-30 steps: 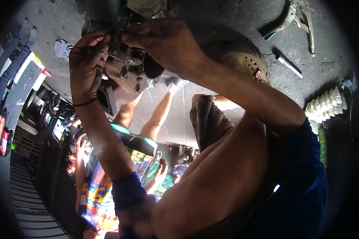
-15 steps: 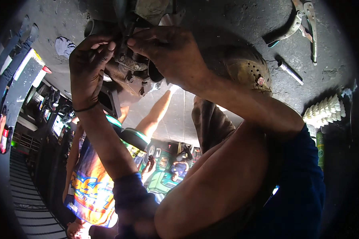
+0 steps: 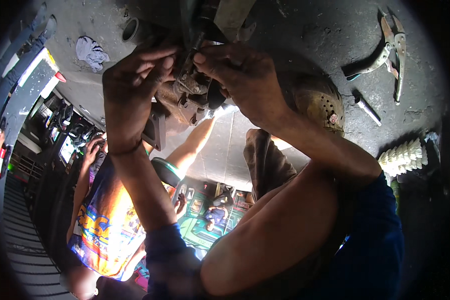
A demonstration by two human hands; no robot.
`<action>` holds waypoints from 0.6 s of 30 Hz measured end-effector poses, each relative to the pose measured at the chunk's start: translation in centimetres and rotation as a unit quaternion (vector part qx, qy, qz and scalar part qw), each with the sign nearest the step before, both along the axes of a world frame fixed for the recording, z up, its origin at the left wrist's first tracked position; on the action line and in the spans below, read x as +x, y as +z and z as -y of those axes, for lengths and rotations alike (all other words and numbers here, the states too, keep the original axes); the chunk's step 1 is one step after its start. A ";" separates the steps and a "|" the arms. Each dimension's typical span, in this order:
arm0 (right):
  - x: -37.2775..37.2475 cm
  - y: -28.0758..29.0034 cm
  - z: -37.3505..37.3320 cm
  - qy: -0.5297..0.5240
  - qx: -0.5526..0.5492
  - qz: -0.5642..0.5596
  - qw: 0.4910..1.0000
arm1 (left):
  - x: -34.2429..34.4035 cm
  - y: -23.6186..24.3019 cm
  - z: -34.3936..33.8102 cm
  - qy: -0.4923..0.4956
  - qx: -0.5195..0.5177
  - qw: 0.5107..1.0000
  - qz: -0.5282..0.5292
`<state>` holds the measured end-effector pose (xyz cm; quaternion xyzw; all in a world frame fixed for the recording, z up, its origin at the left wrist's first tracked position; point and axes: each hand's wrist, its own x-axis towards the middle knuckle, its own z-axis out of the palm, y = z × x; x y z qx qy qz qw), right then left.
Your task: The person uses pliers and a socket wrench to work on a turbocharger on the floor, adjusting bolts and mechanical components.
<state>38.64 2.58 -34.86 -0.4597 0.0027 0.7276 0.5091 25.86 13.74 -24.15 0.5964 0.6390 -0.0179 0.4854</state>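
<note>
Both hands meet over a rusty metal assembly [image 3: 180,102] with bolts and brackets. My left hand [image 3: 132,92] is at its left side, thumb and fingertips drawn together; whatever they hold is hidden. My right hand [image 3: 252,82] comes in from the right with thumb and forefinger pinched beside a narrow upright metal rod [image 3: 198,42]. Whether those fingertips grip the rod or a small piece next to it cannot be made out. A flat dark bracket [image 3: 156,132] hangs beside my left wrist. The assembly's upper part is in shadow and partly covered by my fingers.
Locking pliers [image 3: 389,55] and a short metal tube [image 3: 368,110] lie on the dark floor at right, above a white ruffled object [image 3: 405,157]. A crumpled cloth [image 3: 91,52] lies at left. A perforated brown shoe [image 3: 317,100] is near my right forearm. Another person [image 3: 112,220] is close at lower left.
The assembly and both hands appear shifted to the right and slightly down in the view, along with the surrounding floor items. The pinching posture of both hands stays much the same.
</note>
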 end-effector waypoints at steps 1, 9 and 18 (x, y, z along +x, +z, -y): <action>-0.2 -0.1 0.0 0.001 -0.003 -0.001 1.000 | 0.6 0.5 0.3 0.001 -0.003 1.000 -0.001; 1.6 -1.9 0.8 -0.021 -0.038 -0.256 0.966 | 4.2 -2.8 6.2 0.028 0.255 0.966 -0.033; -1.0 -2.0 0.3 0.059 0.048 -0.112 0.991 | 0.4 -4.3 8.5 -0.007 0.343 0.930 -0.131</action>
